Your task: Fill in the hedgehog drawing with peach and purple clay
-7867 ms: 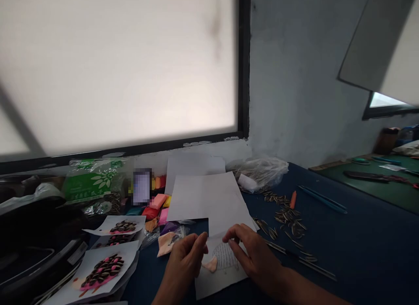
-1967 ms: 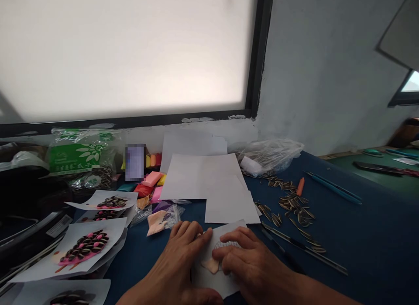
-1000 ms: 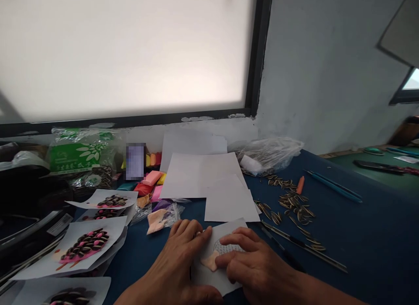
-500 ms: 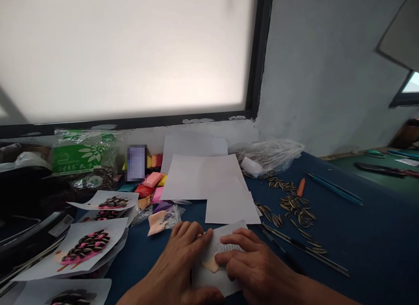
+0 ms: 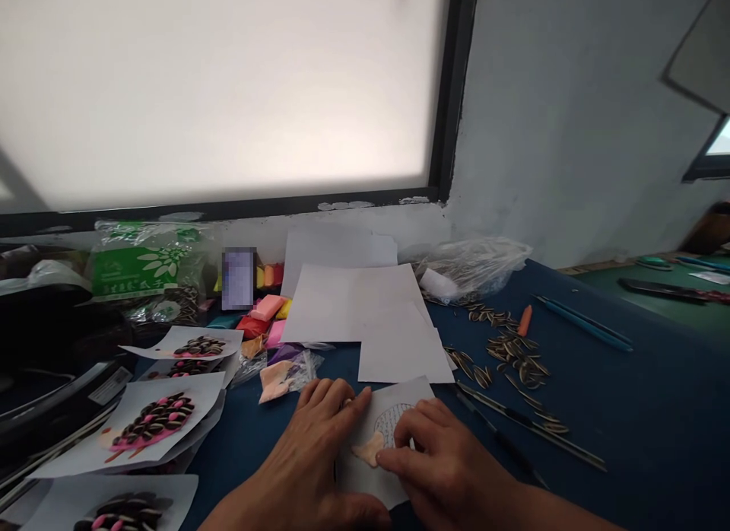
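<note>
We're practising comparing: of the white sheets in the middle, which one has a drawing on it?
The sheet partly covered by the left hand and right hand. It shows a drawing and a peach patch; the sheets behind look blank.

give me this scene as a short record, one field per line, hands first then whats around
left hand: spread at the left edge of the small sheet
right hand: fingers curled, a tip at the right edge of the clay
clay: flat peach piece, on the sheet beside a drawn outline
to the left: cards bearing seeds and pink dots
behind: blank paper, coloured packets
to the right: loose seeds, blue tweezers
table: dark blue
</note>
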A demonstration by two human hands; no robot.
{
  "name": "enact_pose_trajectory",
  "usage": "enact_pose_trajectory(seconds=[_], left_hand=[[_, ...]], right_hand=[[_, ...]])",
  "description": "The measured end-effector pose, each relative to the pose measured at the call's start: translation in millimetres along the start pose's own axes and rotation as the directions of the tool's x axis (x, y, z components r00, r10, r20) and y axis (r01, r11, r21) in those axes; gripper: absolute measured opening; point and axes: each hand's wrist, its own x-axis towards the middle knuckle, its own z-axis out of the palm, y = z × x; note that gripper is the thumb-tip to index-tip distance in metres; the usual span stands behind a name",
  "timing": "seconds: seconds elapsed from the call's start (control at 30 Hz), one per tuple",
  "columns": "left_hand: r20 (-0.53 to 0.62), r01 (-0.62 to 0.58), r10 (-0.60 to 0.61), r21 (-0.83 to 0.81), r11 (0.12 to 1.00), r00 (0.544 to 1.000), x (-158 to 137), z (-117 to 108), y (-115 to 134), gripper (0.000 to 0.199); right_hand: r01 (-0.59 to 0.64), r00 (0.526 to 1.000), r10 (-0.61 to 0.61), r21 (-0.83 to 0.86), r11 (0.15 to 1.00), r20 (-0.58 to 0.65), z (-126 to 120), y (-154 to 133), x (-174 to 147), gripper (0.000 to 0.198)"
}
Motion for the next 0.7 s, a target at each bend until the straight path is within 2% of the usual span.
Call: enact_pose_trajectory(seconds=[0.23,0.37,0.47,0.7], left_hand=[[0.034,0.028,-0.028,-0.002,1.0,0.999,-0.1,-1.7,2.8,0.1],[-0.011,0.005,-0.006,-0.012,1.0,1.0,-0.6,-0.9,2.8,0.091],[-0.009,-0.004,0.004,-0.011,1.0,1.0,-0.7,-0.7,2.0,0.092],[-0.002,-0.001,0.001,-0.023,1.0,1.0,-1.0,-1.7,3.0,0.088]], right_hand=[[-0.094,0.995,0.099,0.128,0.987,-0.031,9.2,-6.3,1.7,0.026],[-0.158,0.987,0.157,0.117,0.981,0.013,12.6,-8.5,5.7,0.021],[-0.204,0.979,0.202,0.094,0.974,0.032,13.8,-9.8,8.8,0.02],[-0.173,0.985,0.172,0.091,0.981,0.024,21.4,-11.0,9.1,0.016]])
